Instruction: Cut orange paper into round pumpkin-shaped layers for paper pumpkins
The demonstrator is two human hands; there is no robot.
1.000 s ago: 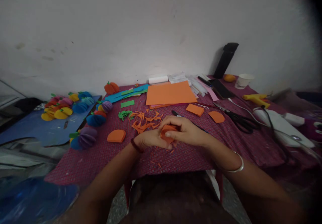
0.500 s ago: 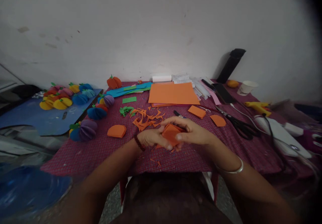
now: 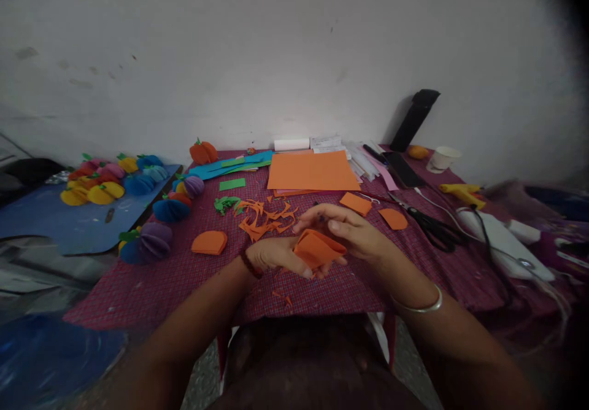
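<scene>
A small stack of folded orange paper pieces [image 3: 317, 250] is pinched in my left hand [image 3: 275, 255], the thumb lying across its near side. Its right edges fan slightly apart. My right hand [image 3: 363, 235] curves around the far and right side of the stack, thumb lifted off the paper and fingers apart; whether a fingertip touches it I cannot tell. Beyond my hands lie curled orange paper scraps [image 3: 264, 218] and green scraps [image 3: 226, 205]. To the left rests a pile of rounded orange cutouts [image 3: 210, 242]. Orange pieces [image 3: 356, 203] and a rounded one [image 3: 393, 218] lie to the right.
Large orange sheets [image 3: 313, 170] sit at the back. Black scissors [image 3: 432, 226], a phone [image 3: 404, 169], a yellow glue gun [image 3: 462, 194], a paper cup [image 3: 443, 159] and a white power strip [image 3: 506, 244] with cables occupy the right. Colourful paper pumpkins [image 3: 156, 240] stand left.
My right thumb has come off the orange stack and the right hand has opened away from it. The stack has turned in my left hand. The whole view has shifted slightly.
</scene>
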